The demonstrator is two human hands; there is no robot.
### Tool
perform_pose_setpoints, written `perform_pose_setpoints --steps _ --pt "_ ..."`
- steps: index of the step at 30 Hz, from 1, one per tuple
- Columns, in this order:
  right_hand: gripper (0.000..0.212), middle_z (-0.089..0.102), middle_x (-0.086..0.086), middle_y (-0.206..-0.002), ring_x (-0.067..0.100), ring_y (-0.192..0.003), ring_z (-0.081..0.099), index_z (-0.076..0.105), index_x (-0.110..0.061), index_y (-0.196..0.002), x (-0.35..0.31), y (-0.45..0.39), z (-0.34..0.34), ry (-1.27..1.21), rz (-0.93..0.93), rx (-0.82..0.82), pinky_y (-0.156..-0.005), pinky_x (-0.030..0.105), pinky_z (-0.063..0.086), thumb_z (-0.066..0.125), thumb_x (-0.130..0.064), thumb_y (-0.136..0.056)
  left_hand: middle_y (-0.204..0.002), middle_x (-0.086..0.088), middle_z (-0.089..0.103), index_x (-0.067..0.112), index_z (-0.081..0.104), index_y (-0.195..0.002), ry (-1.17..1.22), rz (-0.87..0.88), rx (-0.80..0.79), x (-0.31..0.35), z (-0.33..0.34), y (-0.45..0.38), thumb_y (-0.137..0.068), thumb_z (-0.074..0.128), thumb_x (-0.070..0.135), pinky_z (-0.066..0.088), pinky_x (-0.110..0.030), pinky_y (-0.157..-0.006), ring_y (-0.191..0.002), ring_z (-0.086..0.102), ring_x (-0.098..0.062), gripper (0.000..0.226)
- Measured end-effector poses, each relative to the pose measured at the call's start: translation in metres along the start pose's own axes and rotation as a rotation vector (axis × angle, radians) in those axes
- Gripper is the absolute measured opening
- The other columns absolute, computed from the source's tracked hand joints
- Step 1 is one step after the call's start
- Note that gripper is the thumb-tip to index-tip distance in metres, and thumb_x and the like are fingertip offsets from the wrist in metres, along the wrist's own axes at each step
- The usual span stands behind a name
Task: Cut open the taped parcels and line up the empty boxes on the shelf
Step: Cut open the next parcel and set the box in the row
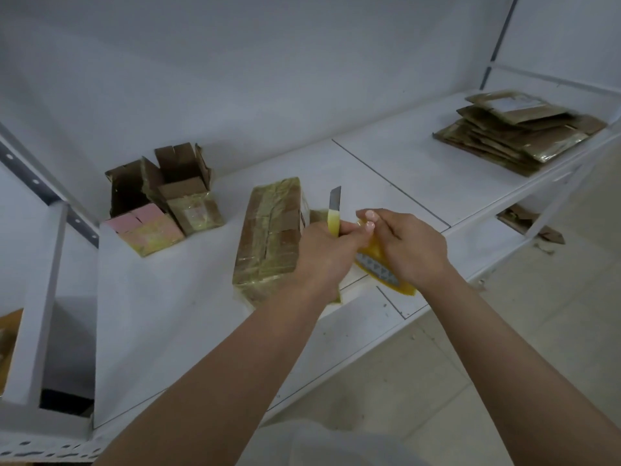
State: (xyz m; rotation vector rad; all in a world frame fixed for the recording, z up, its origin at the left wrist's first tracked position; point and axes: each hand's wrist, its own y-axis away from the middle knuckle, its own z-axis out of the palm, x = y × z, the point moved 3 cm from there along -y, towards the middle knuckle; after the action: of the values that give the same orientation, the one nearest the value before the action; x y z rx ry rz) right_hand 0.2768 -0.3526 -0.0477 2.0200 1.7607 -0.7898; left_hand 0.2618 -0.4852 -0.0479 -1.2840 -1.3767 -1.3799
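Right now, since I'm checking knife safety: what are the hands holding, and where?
The left hand grips the utility knife by its yellow handle, blade up. The right hand pinches yellowish tape.

White metal shelf (188,331): two opened boxes (161,200) at back left, touching. Taped parcel (272,237) lies mid-shelf. Stack of flattened cardboard (517,132) far right. Yellow tape roll (379,270) near front edge, partly hidden.

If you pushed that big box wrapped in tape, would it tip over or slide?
Probably slide. The taped box lies long and low on the white shelf, so tipping seems unlikely. Its glossy tape looks slippery, and the cardboard likely stays stiff.
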Motion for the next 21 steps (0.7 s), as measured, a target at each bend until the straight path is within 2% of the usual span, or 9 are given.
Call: perform_pose_setpoints --steps 4,7,8,10,11,12,16,19,21 --pt "0.042 0.066 -0.010 -0.126 0.020 -0.121 0.056 0.059 -0.044 -0.129 0.003 -0.006 0.006 -0.041 0.010 0.050 -0.093 0.034 0.040 0.028 -0.053 -0.102 -0.085 -0.003 0.073 0.011 0.073 -0.085 -0.016 0.022 0.017 0.003 -0.006 0.002 -0.085 0.076 0.022 0.046 -0.019 -0.071 -0.076 0.065 -0.008 0.012" --pt "0.037 0.064 -0.011 -0.128 0.020 -0.122 0.056 0.059 -0.043 -0.129 0.006 -0.014 0.012 -0.082 0.037 0.098 -0.094 0.034 0.038 0.033 -0.050 -0.103 -0.093 -0.009 0.074 0.012 0.075 -0.095 0.000 -0.002 -0.018 0.001 -0.012 0.007 -0.087 0.072 0.014 0.051 -0.029 -0.091 -0.091 0.070 -0.017 0.009" --pt "0.036 0.065 -0.010 -0.127 0.020 -0.120 0.056 0.059 -0.042 -0.129 0.006 -0.017 0.015 -0.079 0.036 0.118 -0.093 0.033 0.038 0.035 -0.047 -0.103 -0.095 -0.007 0.071 0.012 0.075 -0.101 0.020 -0.049 -0.030 -0.001 -0.014 0.008 -0.088 0.071 0.014 0.053 -0.033 -0.091 -0.089 0.069 -0.022 0.014" --pt "0.034 0.067 -0.005 -0.123 0.023 -0.116 0.059 0.058 -0.038 -0.129 0.007 -0.024 0.017 -0.063 0.048 0.164 -0.087 0.031 0.036 0.037 -0.042 -0.103 -0.089 -0.005 0.074 0.014 0.074 -0.105 0.061 -0.103 -0.055 -0.003 -0.024 0.011 -0.088 0.071 0.017 0.054 -0.025 -0.062 -0.059 0.063 -0.014 0.018" --pt "0.034 0.067 -0.001 -0.120 0.026 -0.113 0.059 0.058 -0.035 -0.129 0.009 -0.029 0.016 -0.056 0.064 0.192 -0.084 0.031 0.035 0.037 -0.040 -0.104 -0.092 -0.009 0.075 0.015 0.075 -0.102 0.060 -0.099 -0.049 -0.002 -0.033 0.011 -0.087 0.071 0.019 0.044 -0.022 -0.051 -0.050 0.052 -0.007 0.016" --pt "0.034 0.067 0.003 -0.118 0.029 -0.110 0.060 0.058 -0.033 -0.129 0.012 -0.033 0.014 -0.038 0.080 0.214 -0.082 0.031 0.033 0.036 -0.038 -0.104 -0.096 -0.009 0.075 0.017 0.075 -0.098 0.060 -0.084 -0.025 -0.001 -0.044 0.010 -0.088 0.070 0.021 0.040 -0.022 -0.049 -0.050 0.048 -0.005 0.012" --pt "0.037 0.068 0.010 -0.113 0.036 -0.102 0.062 0.052 -0.029 -0.134 0.024 -0.054 0.018 0.188 0.059 0.217 -0.080 0.035 0.039 0.031 -0.037 -0.105 -0.084 0.006 0.072 0.020 0.070 -0.094 0.009 -0.018 0.222 -0.001 -0.112 0.002 -0.095 0.061 0.028 0.041 -0.022 -0.053 -0.053 0.052 -0.002 0.011" --pt "0.038 0.066 0.018 -0.112 0.040 -0.096 0.063 0.050 -0.022 -0.137 0.033 -0.065 0.037 0.334 0.007 0.177 -0.077 0.038 0.042 0.033 -0.033 -0.104 -0.097 0.002 0.062 0.024 0.055 -0.091 -0.198 -0.065 0.374 -0.019 -0.159 -0.008 -0.098 0.052 0.035 0.039 -0.030 -0.070 -0.071 0.050 -0.012 0.013" --pt "0.038 0.065 0.021 -0.113 0.041 -0.098 0.061 0.051 -0.018 -0.136 0.039 -0.068 0.054 0.400 0.005 0.131 -0.079 0.039 0.040 0.037 -0.030 -0.104 -0.107 -0.002 0.061 0.017 0.052 -0.102 -0.391 -0.128 0.415 -0.040 -0.182 -0.014 -0.100 0.045 0.031 0.041 -0.036 -0.082 -0.087 0.053 -0.020 0.016"
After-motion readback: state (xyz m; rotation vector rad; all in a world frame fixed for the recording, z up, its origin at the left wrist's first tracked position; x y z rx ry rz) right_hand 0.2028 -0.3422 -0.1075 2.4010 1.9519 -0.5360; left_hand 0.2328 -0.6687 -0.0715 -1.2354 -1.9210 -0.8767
